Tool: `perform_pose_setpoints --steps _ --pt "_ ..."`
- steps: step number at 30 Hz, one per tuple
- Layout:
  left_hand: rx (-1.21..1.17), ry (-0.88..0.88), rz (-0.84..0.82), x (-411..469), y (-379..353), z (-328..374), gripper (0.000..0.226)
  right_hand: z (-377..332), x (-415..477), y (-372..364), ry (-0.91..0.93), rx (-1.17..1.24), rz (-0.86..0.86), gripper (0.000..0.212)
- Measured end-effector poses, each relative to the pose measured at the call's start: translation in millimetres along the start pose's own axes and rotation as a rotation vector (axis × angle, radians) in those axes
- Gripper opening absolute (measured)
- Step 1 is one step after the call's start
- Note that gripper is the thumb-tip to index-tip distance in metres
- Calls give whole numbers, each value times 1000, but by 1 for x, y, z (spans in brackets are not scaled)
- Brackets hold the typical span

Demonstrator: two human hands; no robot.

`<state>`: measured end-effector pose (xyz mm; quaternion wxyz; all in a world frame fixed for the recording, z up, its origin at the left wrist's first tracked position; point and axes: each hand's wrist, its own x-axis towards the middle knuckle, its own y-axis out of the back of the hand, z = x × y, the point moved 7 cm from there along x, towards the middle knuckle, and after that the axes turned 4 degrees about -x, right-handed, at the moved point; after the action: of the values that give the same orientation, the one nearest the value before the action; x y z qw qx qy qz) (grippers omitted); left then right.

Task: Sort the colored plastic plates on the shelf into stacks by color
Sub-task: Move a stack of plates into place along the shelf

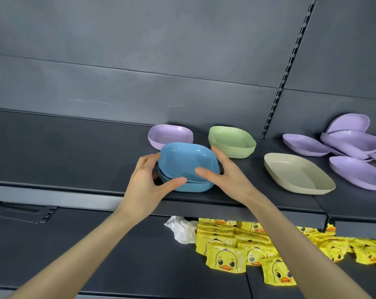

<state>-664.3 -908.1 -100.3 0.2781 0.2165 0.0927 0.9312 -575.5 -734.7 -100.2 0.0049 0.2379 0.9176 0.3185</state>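
Note:
A stack of blue plates stands near the front edge of the dark shelf. My left hand grips its left side and my right hand grips its right side, thumbs on the front rim. The top blue plate sits tilted on the stack. Behind it are a purple plate stack and a green plate stack. A beige plate lies to the right. Several loose purple plates are scattered at the far right.
The shelf's grey back panel rises behind the plates, with a slotted upright right of the green stack. On the lower shelf lie yellow duck-print packets and a crumpled white bag.

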Motion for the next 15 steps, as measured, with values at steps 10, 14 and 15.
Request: perform_pose_setpoints --steps 10,14,15 --pt "165 17 -132 0 2 5 56 -5 3 5 3 -272 -73 69" --pt "344 -46 -228 9 9 18 34 -15 6 12 8 -414 -127 68" --pt "391 -76 -232 11 10 25 33 -17 6 16 1 -442 -127 66"
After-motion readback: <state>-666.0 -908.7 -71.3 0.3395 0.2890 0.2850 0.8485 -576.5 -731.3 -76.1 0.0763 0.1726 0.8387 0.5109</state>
